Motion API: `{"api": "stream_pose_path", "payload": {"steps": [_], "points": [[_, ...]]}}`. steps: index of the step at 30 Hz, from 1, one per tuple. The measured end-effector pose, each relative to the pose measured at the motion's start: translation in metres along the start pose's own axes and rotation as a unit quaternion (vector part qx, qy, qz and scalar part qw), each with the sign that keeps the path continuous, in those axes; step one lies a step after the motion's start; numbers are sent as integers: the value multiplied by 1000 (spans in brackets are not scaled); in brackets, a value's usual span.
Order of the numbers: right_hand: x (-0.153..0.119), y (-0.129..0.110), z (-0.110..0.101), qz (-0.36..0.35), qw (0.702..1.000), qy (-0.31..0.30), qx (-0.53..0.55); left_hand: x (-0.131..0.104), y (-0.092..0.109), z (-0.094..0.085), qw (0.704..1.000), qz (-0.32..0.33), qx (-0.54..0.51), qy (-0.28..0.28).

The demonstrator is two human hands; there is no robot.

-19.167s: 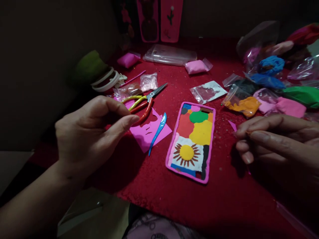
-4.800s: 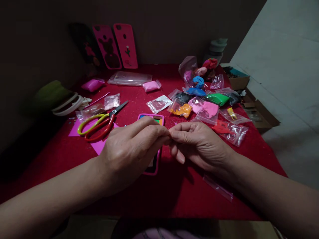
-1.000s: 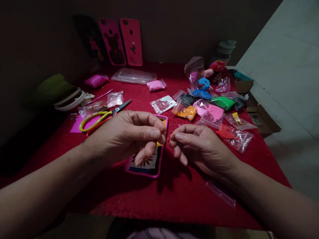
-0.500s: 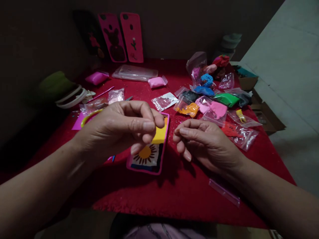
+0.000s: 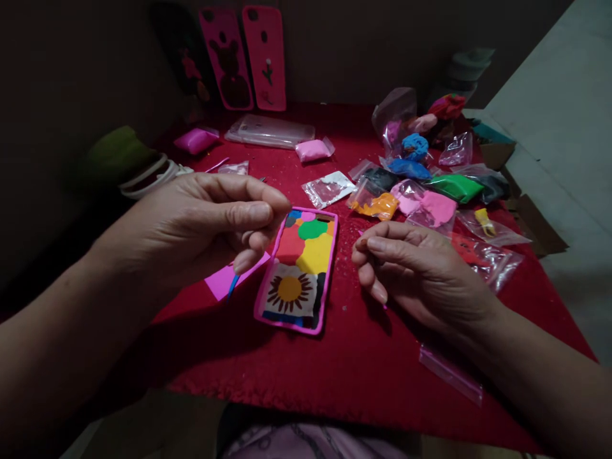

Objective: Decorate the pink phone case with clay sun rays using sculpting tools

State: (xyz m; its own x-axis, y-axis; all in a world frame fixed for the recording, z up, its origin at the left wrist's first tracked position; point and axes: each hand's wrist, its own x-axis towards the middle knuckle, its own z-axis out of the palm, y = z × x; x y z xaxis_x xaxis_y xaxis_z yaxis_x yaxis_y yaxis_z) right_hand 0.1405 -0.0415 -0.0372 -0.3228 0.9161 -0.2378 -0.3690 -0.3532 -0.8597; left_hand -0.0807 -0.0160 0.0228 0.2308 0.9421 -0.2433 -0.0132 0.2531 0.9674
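My left hand (image 5: pixel 210 223) hovers over the left side of the phone case, thumb pressed to the fingers. Whatever it pinches, if anything, is hidden. My right hand (image 5: pixel 406 268) holds a small brown piece of clay (image 5: pixel 364 243) between thumb and forefinger. Between the hands lies a pink-rimmed phone case (image 5: pixel 315 255), covered in patches of coloured clay. Its lower part bears an orange disc ringed with brown strokes on white. A pink sheet (image 5: pixel 217 280) and a thin blue stick (image 5: pixel 233 287) lie under my left hand.
Bags of coloured clay, among them green (image 5: pixel 456 187) and orange (image 5: pixel 377 205), crowd the right of the red cloth (image 5: pixel 363 376). Clear cases (image 5: pixel 270 131) lie at the back. Decorated cases (image 5: pixel 264 57) lean on the wall. A plastic strip (image 5: pixel 452 373) lies front right.
My left hand has shifted left relative to the phone case, uncovering more of its coloured patches. The view has turned slightly to the left. My right hand keeps its pinch on the brown piece.
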Motion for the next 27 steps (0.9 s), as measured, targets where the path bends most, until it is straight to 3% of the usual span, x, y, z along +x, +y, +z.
{"api": "stream_pose_path", "payload": {"steps": [5,12,27], "points": [[0,0,-1,1,1000,4,-7,-1,-4,-6,999,6,15,33],[0,-1,0,8,1000,15,-11,7,-12,-4,992,106,-7,71],[0,-2,1,6,999,27,-21,12,-9,-6,992,63,-83,71]]}}
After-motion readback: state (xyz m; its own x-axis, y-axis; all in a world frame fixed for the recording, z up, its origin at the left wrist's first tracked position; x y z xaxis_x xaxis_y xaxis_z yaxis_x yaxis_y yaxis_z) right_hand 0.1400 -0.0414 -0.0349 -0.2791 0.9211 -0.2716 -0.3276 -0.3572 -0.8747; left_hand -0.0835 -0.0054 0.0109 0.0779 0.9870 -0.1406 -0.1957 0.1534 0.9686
